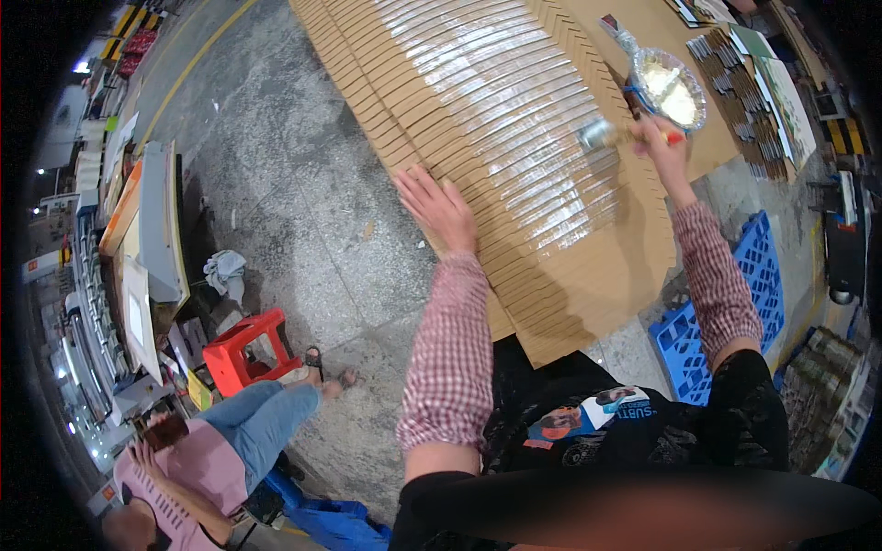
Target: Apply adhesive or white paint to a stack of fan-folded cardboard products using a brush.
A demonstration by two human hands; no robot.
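On the worktop lies a long fan of overlapped brown cardboard strips, their middle band glossy and wet-looking. The left hand rests flat on the near left edge of the strips, fingers spread and released, grasping nothing. The right hand hovers over the right side of the strips, its fingers clenched round the red handle of a brush; the bristle end points left and sits over the glossy band. Just beyond the brush, past the right edge of the strips, stands a foil-lined bowl of pale paste. Right of the bowl lie rows of small dark pieces. Both forearms wear red checked sleeves. Below the strips, to the right, a blue crate stands on the floor. Left of the strips, well apart, is a red stool, and beside it sits another person in jeans and a pink top.
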